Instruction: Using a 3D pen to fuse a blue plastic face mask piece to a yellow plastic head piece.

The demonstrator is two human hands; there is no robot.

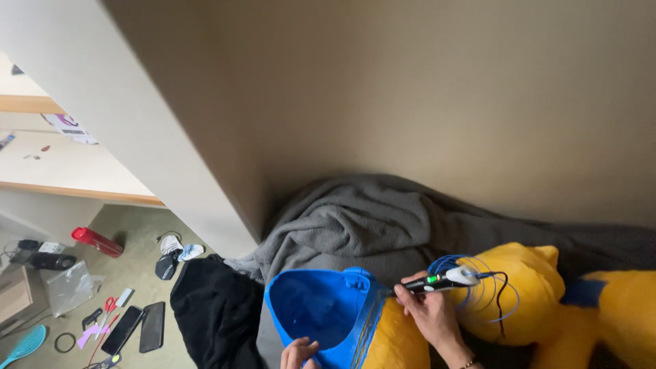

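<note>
R hand [432, 313] clamped on a 3D pen [441, 280], tip at the right rim of a blue hollow shell [318, 311], near centre. L hand [298, 354] grips the shell's near edge, fingers curled. Blue filament coil [478, 283] by yellow plush [540, 287]; grey blanket [369, 219] behind

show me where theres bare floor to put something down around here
Bare green floor shows between the red bottle and the black cloth, above the two dark phones. The lower left is crowded: scissors, a ring, a teal brush, a plastic bag. By the hands, the grey blanket and yellow plush fill everything.
</note>
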